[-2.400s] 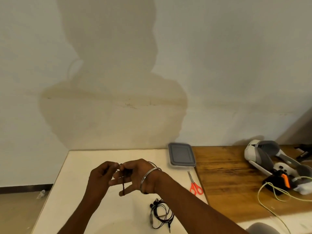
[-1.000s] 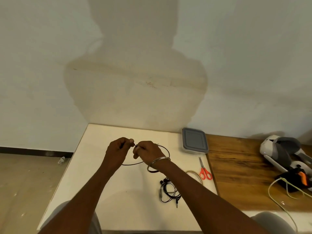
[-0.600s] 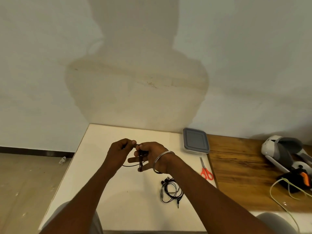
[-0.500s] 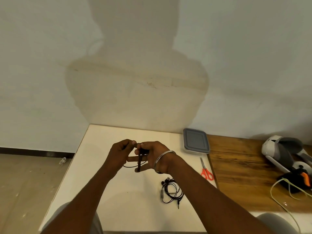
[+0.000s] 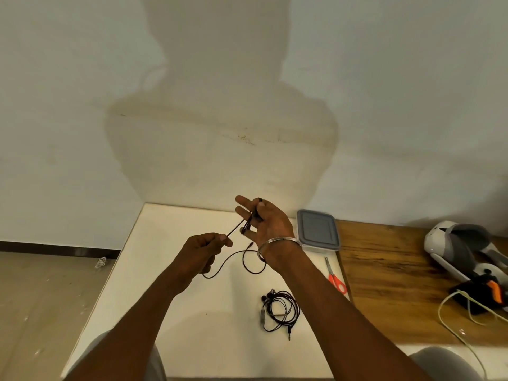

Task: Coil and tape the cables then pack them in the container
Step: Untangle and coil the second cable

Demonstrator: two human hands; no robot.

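Head view: over the table (image 5: 165,284), left of the container (image 5: 318,229), raised right hand (image 5: 268,222) thumb-clamps cable (image 5: 237,228); left hand (image 5: 204,250) pinches it.

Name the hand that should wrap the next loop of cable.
The left hand: it pinches the free stretch of cable. The right hand serves as the spool, coil round its fingers.

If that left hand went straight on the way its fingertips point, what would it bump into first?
Probably the right hand. The left hand pinches the dark cable, which runs taut up and to the right to the right hand's fingers, though depth is hard to judge.
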